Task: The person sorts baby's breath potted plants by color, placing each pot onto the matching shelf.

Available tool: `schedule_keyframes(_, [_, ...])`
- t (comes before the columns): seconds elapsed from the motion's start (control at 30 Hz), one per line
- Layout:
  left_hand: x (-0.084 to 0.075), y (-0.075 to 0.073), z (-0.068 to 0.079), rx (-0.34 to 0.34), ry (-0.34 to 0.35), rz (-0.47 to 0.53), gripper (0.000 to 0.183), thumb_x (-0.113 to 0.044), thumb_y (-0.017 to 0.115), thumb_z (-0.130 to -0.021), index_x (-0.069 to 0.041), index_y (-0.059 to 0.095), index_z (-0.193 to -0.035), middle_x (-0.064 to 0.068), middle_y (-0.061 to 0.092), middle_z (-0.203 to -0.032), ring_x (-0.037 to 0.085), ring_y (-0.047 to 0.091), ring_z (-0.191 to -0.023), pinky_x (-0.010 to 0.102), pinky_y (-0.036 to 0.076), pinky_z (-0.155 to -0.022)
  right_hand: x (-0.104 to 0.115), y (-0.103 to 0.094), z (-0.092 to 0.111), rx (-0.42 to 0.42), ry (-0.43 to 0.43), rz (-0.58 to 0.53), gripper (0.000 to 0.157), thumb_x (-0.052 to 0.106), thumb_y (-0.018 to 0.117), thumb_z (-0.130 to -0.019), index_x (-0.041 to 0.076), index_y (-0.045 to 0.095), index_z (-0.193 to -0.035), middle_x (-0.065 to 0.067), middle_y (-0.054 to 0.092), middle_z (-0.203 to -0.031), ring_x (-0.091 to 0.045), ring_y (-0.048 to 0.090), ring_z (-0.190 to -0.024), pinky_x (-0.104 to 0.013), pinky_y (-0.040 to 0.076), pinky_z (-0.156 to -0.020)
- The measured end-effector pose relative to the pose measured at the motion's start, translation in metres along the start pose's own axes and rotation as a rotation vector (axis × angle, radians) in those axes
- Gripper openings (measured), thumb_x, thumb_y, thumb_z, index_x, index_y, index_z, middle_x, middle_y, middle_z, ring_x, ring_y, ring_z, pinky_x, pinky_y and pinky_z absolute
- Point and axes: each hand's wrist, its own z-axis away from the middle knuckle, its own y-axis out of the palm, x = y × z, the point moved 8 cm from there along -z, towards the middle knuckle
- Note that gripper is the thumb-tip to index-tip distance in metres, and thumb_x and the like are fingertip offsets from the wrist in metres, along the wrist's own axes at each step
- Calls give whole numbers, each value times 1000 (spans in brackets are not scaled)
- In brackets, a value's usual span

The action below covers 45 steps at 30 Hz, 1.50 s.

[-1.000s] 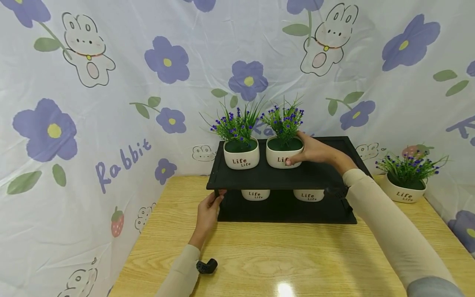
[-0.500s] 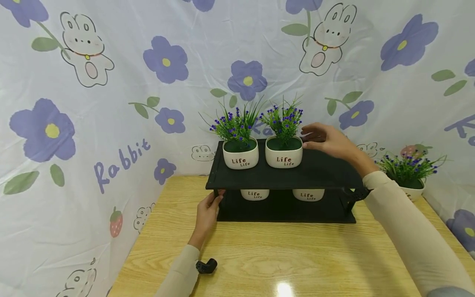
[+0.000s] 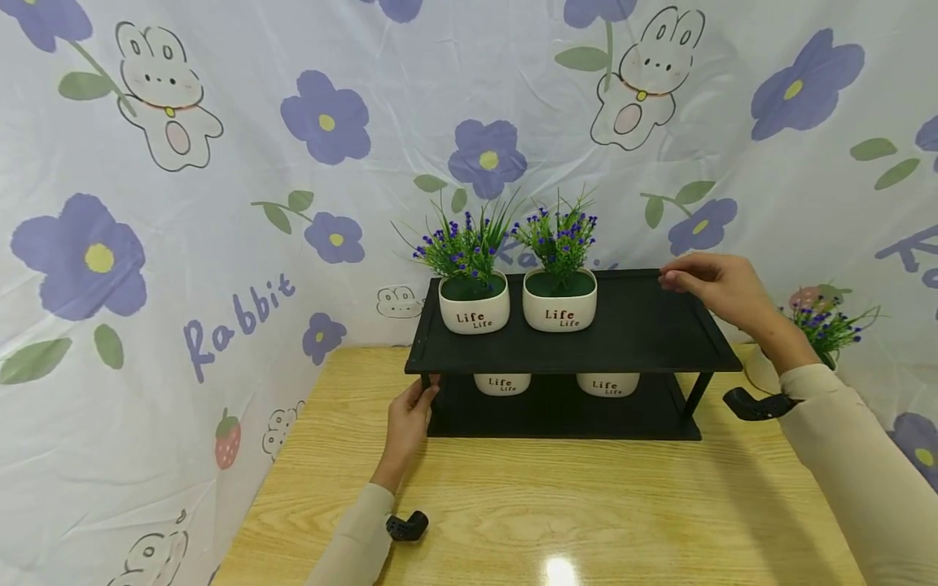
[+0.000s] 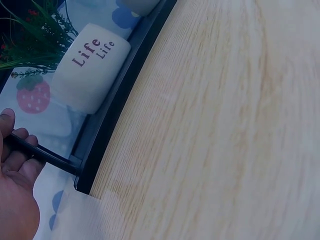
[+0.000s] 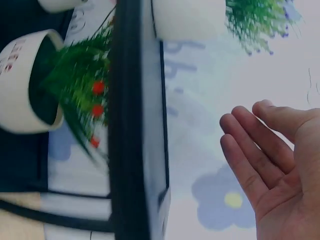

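A black two-tier shelf (image 3: 637, 334) stands on the wooden table. On its top tier, toward the left, sit two white "Life" pots (image 3: 474, 313) with purple-flowered plants. Two more white pots (image 3: 608, 384) show on the lower tier, their plants hidden under the top board; red flowers appear in the right wrist view. My left hand (image 3: 408, 419) grips the shelf's front left post (image 4: 55, 159), fingers curled around it. My right hand (image 3: 721, 289) hangs over the top tier's right end, holding nothing; its fingers are loosely bent in the right wrist view.
Another potted purple-flowered plant (image 3: 824, 325) stands on the table (image 3: 513, 496) right of the shelf, partly hidden behind my right wrist. A printed rabbit-and-flower cloth (image 3: 410, 73) hangs behind the table. Black camera mounts (image 3: 406, 526) sit on both wrists.
My right hand has let go of the right pot on the top tier and moved right, over the shelf's right end. The left hand keeps its hold on the post.
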Motion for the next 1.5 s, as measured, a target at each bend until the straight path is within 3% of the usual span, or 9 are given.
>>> schedule_keyframes(0.3, [1,0,2,-21,3,-12,32,-28,57,-101,-20,64,-130,10,64,-133,25,61,-121,37,48,-102,-39,-34,33,-14,109,59,28,23,58,-101,7,68,-120,18,71,-100,10,65,-85,-4,48,-72])
schedule_keyframes(0.53, [3,1,2,-27,8,-11,31,-30,56,-101,-22,64,-130,19,67,-117,35,57,-82,20,42,-69,-64,-57,62,-33,196,92,33,26,56,-101,4,65,-124,32,64,-97,17,61,-83,-2,45,-71])
schedule_keyframes(0.63, [3,1,2,-23,5,-3,29,-29,56,-101,-26,64,-129,13,67,-123,32,62,-91,20,46,-74,-72,-66,75,-55,225,137,34,28,56,-101,3,65,-123,37,58,-94,20,57,-81,-1,43,-68])
schedule_keyframes(0.77, [-5,1,5,1,10,19,31,-25,56,-101,-21,62,-131,9,63,-133,27,62,-115,29,49,-98,-83,-76,93,-100,242,143,35,26,56,-101,-2,63,-122,40,54,-94,24,53,-81,0,42,-67])
schedule_keyframes(0.93, [-24,-1,10,23,-5,-3,32,-18,54,-102,-14,62,-132,21,67,-106,21,58,-73,24,48,-70,-103,-87,115,-145,298,182,40,25,53,-103,-7,59,-125,46,46,-90,30,45,-78,1,38,-65])
schedule_keyframes(1.07, [-29,-1,10,20,13,-12,31,-15,54,-102,-12,62,-132,24,67,-114,15,59,-80,17,46,-71,-118,-91,127,-151,310,169,39,21,47,-105,-11,55,-127,46,46,-88,29,46,-77,0,40,-65])
schedule_keyframes(1.2, [-15,0,6,1,12,-9,31,-20,54,-102,-18,62,-132,23,66,-120,13,61,-94,12,45,-80,-127,-95,138,-178,277,142,32,17,45,-106,-9,56,-123,44,48,-91,28,47,-80,-1,39,-67])
schedule_keyframes(1.37, [0,0,3,-25,11,-6,30,-28,56,-101,-23,64,-130,23,66,-102,5,51,-68,17,41,-65,-138,-97,151,-215,245,93,21,11,44,-105,4,59,-118,40,49,-94,25,48,-83,0,39,-72])
schedule_keyframes(1.5, [0,0,4,-29,30,-10,34,-27,55,-101,-14,63,-131,26,62,-95,15,42,-59,23,39,-62,-151,-94,162,-225,308,104,24,15,44,-106,2,58,-120,41,47,-93,25,46,-82,-1,39,-72])
